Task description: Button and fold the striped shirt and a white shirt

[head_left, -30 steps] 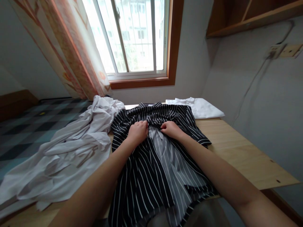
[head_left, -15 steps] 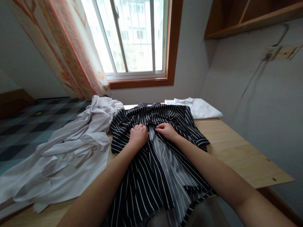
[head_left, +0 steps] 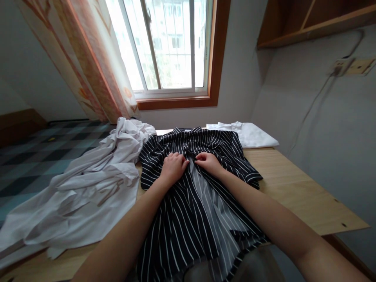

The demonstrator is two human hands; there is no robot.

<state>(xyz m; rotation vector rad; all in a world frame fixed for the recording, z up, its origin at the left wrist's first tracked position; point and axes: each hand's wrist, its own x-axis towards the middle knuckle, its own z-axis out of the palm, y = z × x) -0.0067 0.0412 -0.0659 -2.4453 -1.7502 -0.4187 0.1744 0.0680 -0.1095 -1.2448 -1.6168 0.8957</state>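
Window wall: daylight comes through the window (head_left: 170, 58), with a patterned curtain (head_left: 96, 66) hanging at one side; a wooden shelf (head_left: 320, 33) and a wall socket (head_left: 342, 67) sit to the right.
Wooden table (head_left: 296, 192): pale board, bare at the right; a crumpled white cloth (head_left: 88, 196) sprawls along the left, beside checked bedding (head_left: 23, 172); a folded white garment (head_left: 257, 135) lies at the far right, by the wall.
Striped shirt (head_left: 173, 229): spread front up on the table, between the two white pieces, black with white lines; its collar points to the window, its hem to the person.
Front opening: parted below the hands, widening towards the hem and baring the paler inner side (head_left: 217, 213); above the hands the edges lie close together; buttons are too small to make out.
Left hand (head_left: 175, 168): fingers curled, thumb towards the opening, apparently gripping one front edge; some fingertips are hidden.
Right hand (head_left: 209, 163): thumb and forefinger pinch the opposite edge; the two hands are near each other, apart.
Step in hand: seemingly fine fingertip work at the opening, partway down the front.
Next move: likely calls for steady, light pinches, edges kept level and cloth unbunched.
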